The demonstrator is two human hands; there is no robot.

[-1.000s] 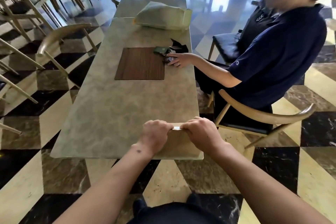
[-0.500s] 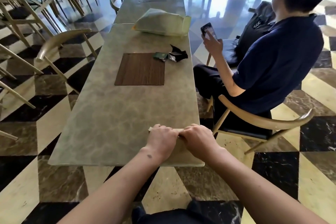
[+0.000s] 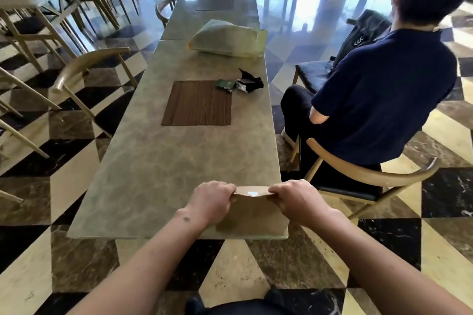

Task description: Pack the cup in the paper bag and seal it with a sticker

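A brown paper bag (image 3: pixel 252 215) lies flat at the near right corner of the marble table (image 3: pixel 163 174). Its top is folded over, and a small white sticker (image 3: pixel 252 193) sits on the fold's edge. My left hand (image 3: pixel 211 201) pinches the fold's left end. My right hand (image 3: pixel 294 199) pinches its right end. Both hands have curled fingers and are a short way apart with the sticker between them. No cup shows; the bag hides whatever is inside.
A brown wooden mat (image 3: pixel 198 102) lies mid-table, with a green packet (image 3: pixel 225 84) and black wrappers (image 3: pixel 249 82) beside it. A pale green bag (image 3: pixel 227 38) lies farther back. A person in a navy shirt (image 3: pixel 378 100) sits at the right on a wooden chair (image 3: pixel 366 174). Chairs stand at the left.
My hands have moved apart along the fold, uncovering the white sticker. The seated person has lowered the phone and turned away from the table.
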